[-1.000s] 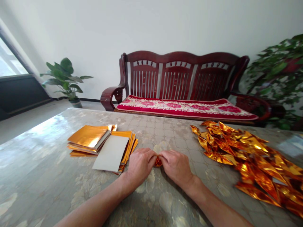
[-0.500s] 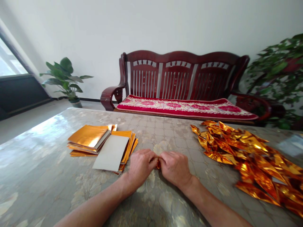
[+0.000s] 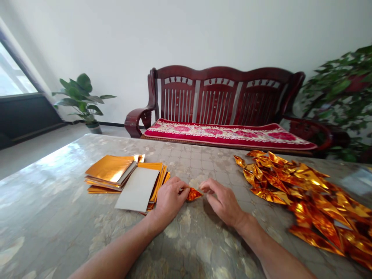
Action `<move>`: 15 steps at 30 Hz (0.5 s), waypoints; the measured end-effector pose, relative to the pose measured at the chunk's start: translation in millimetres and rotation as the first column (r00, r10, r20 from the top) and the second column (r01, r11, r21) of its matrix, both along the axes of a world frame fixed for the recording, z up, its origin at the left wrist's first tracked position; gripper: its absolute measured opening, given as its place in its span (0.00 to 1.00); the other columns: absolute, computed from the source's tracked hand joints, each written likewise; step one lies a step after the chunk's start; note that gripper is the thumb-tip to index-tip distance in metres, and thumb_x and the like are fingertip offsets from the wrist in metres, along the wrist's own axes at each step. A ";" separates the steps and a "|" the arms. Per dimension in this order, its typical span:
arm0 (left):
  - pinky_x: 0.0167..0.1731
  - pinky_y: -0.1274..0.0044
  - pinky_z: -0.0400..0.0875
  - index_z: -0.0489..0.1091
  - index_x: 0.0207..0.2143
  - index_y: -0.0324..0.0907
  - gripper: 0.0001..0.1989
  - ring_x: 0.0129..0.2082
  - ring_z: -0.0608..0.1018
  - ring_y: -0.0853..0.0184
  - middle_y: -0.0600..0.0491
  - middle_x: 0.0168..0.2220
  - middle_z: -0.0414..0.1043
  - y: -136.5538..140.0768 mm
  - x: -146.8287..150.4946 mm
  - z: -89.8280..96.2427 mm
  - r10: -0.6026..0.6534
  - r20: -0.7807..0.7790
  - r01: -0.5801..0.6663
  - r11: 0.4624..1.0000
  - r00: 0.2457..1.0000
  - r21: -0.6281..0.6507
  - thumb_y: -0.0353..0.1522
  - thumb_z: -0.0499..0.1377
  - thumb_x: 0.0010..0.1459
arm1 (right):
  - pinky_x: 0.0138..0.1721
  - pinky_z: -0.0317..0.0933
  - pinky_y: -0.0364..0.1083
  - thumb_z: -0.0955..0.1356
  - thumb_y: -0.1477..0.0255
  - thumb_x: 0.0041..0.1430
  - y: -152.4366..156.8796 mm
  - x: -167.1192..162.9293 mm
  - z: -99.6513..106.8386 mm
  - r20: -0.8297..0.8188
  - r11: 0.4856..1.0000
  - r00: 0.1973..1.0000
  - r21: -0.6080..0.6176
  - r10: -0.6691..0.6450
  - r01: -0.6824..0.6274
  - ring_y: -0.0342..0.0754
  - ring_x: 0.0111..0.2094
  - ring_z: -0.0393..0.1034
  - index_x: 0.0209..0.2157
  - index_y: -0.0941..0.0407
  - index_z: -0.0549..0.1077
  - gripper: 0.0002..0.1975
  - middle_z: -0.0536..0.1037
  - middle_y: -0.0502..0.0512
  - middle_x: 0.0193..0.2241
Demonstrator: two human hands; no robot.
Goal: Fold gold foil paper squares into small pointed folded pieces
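Observation:
Between my hands is a folded piece of shiny orange-gold foil paper [image 3: 194, 194], with a pointed end facing right. My left hand [image 3: 172, 195] pinches its left part between thumb and fingers, hiding that end. Just right of the tip, my right hand [image 3: 222, 201] is apart from the foil, thumb and fingers spread with nothing between them. Beside my left hand lie stacks of foil paper sheets [image 3: 109, 168], one with a plain grey-white sheet [image 3: 138, 189] on top. Off to the right is a heap of folded foil pieces [image 3: 290, 182], pointed like ingots.
The table [image 3: 66, 217] has a glossy, flower-patterned cover. Across from me stands a dark red wooden bench [image 3: 217, 100] with a red floral cushion [image 3: 215, 131]. Potted plants stand at the left [image 3: 84, 97] and right [image 3: 345, 85]. Something clear and plastic-like [image 3: 357, 180] lies at the right edge.
My right hand has let go of the foil piece and moved right, its fingers opening. More of the foil now shows, while my left hand keeps its pinch. The view has shifted slightly.

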State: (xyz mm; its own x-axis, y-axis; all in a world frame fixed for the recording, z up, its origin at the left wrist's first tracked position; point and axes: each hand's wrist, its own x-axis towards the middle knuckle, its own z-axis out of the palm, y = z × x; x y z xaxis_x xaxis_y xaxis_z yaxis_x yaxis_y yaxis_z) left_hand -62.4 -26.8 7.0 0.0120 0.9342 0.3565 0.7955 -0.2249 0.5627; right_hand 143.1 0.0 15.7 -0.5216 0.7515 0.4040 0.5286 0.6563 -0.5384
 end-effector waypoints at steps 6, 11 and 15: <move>0.33 0.79 0.65 0.77 0.27 0.44 0.09 0.31 0.75 0.69 0.56 0.28 0.74 4.5 0.4 -5.5 -0.054 0.128 0.063 0.996 0.990 -0.065 0.28 0.58 0.58 | 0.44 0.62 0.43 0.62 0.84 0.58 5.8 -1.9 -6.0 0.131 0.968 0.973 0.143 0.188 -0.206 0.46 0.43 0.70 0.42 0.53 0.73 0.16 0.75 0.53 0.40; 0.40 0.77 0.67 0.77 0.39 0.43 0.10 0.37 0.76 0.67 0.53 0.35 0.75 0.4 -2.0 -2.3 -0.138 0.197 0.143 0.990 0.970 -0.008 0.32 0.55 0.63 | 0.39 0.62 0.42 0.63 0.78 0.65 6.8 -0.4 -9.3 0.181 0.962 0.974 0.209 0.139 -0.177 0.45 0.36 0.70 0.39 0.53 0.76 0.11 0.76 0.52 0.35; 0.40 0.77 0.68 0.74 0.43 0.43 0.10 0.36 0.74 0.68 0.53 0.36 0.72 -7.2 -11.3 8.2 -0.260 0.185 0.261 0.965 0.948 0.018 0.30 0.55 0.63 | 0.38 0.63 0.41 0.63 0.76 0.67 8.9 4.1 -11.5 0.137 0.964 0.984 0.226 0.113 -0.142 0.44 0.36 0.71 0.39 0.53 0.77 0.12 0.77 0.53 0.34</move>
